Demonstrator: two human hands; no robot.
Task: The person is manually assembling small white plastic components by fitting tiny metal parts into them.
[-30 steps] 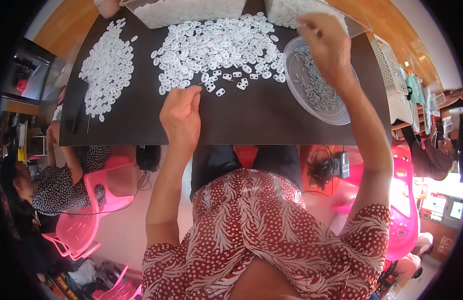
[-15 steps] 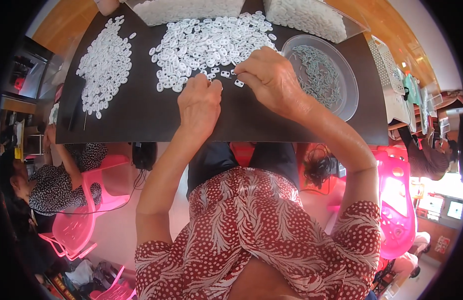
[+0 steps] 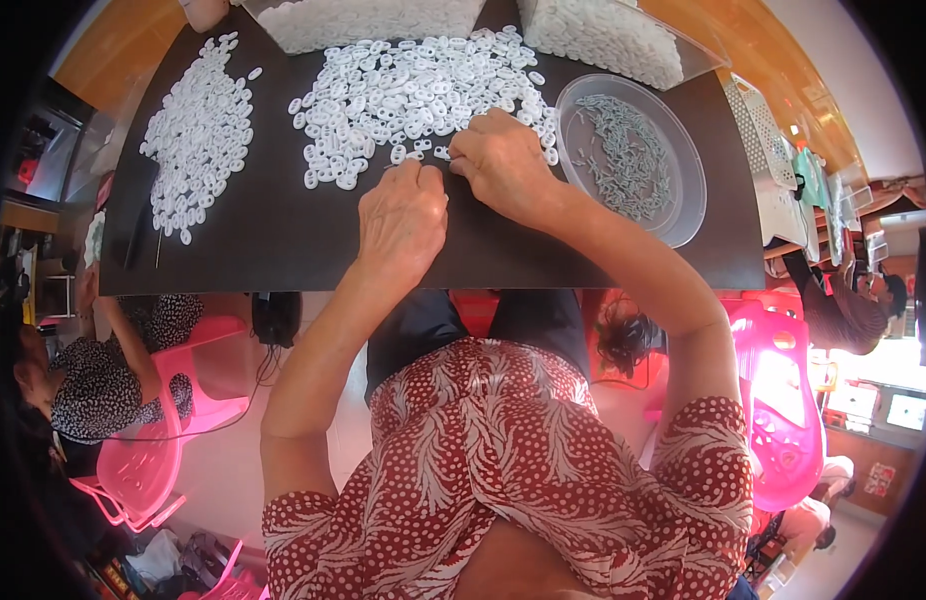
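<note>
My left hand [image 3: 405, 215] and my right hand [image 3: 499, 162] meet fingertip to fingertip on the black table [image 3: 283, 240], at the near edge of a big heap of small white plastic rings [image 3: 403, 90]. Both hands pinch at one small white piece between them; which hand grips it is hard to tell. Just right of my right hand stands a clear round dish [image 3: 673, 200] holding several thin grey parts [image 3: 623, 160].
A second pile of white rings [image 3: 198, 140] lies at the table's left. Clear tubs of white pieces [image 3: 603, 35] stand at the far edge. Pink plastic chairs [image 3: 783, 400] flank me; a seated person [image 3: 93, 380] is at the left, another at the right.
My right hand came from the clear dish across to the left and now meets my left hand at the heap's edge. My left hand shifted slightly forward.
</note>
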